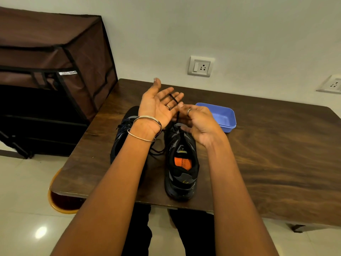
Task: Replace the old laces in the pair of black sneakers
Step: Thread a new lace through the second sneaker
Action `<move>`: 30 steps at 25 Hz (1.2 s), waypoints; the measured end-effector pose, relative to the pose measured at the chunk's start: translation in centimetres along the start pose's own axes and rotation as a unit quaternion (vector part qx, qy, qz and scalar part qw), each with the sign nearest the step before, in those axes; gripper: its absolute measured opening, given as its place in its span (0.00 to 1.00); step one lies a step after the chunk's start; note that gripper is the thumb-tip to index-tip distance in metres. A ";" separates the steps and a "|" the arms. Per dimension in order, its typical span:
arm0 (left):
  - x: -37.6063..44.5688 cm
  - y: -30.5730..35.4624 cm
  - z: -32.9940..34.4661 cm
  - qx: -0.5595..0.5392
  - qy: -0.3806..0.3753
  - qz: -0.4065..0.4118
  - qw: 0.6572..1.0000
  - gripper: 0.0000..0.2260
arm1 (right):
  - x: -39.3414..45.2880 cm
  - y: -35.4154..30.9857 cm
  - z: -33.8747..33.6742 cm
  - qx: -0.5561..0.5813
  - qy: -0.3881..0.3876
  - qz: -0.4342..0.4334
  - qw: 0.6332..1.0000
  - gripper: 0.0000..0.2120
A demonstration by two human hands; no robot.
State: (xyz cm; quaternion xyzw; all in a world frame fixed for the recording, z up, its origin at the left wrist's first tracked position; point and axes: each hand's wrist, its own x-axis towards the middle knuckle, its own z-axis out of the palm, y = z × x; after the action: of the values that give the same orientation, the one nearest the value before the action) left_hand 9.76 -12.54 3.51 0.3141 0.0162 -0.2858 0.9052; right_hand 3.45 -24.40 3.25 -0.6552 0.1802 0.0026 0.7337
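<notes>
- Landmark: the right sneaker [181, 163], black with an orange insole, stands on the wooden table [267, 154], heel toward the viewer.
- The left sneaker [121, 133] lies just left of it, largely hidden by the left forearm; its lace looks still threaded.
- Above the right sneaker's toe end, the left hand [158, 106] is spread palm-up; a black lace [174, 99] is looped around its fingers and runs down toward the shoe's eyelets.
- The right hand [197, 121], just right of that loop, is half-curled, thumb and forefinger closed near the lace; whether they actually pinch it cannot be told, as the contact is hidden.
- A blue plastic tub [221, 117] sits beyond and right of the right sneaker, seemingly empty.
- Judged step: drawing the old lace out of the right sneaker.
- Risk: a sharp pull could snag the lace tip in an eyelet and drag the unheld shoe; slack between the shoes could tangle with the left sneaker's lace.
</notes>
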 end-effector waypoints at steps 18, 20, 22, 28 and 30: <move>1.2 -1.5 -3.0 0.534 0.234 0.074 0.809 0.12 | -0.5 -0.6 -5.3 -0.105 0.219 -0.109 0.964 0.07; 1.0 -1.9 -2.2 0.694 0.155 0.176 0.681 0.12 | -0.3 -0.4 -4.0 -0.150 0.166 -0.114 0.968 0.02; 0.4 -2.2 -1.1 0.684 0.001 0.199 0.702 0.15 | -0.1 -0.2 -3.3 -0.172 0.145 -0.126 0.966 0.04; 1.1 -1.6 -2.7 0.702 0.052 0.244 0.667 0.06 | -0.4 0.0 -4.2 -0.185 0.127 -0.083 0.971 0.06; 1.5 -0.7 -3.7 0.725 0.135 0.271 0.618 0.06 | -0.3 0.2 -4.7 -0.201 0.147 -0.067 0.966 0.07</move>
State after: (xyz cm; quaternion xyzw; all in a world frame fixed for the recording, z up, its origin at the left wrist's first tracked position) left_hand 11.23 -11.61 -0.18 0.8938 -0.1598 0.0992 0.4071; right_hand 1.91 -28.88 2.77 -0.7929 0.2370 -0.1068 0.5511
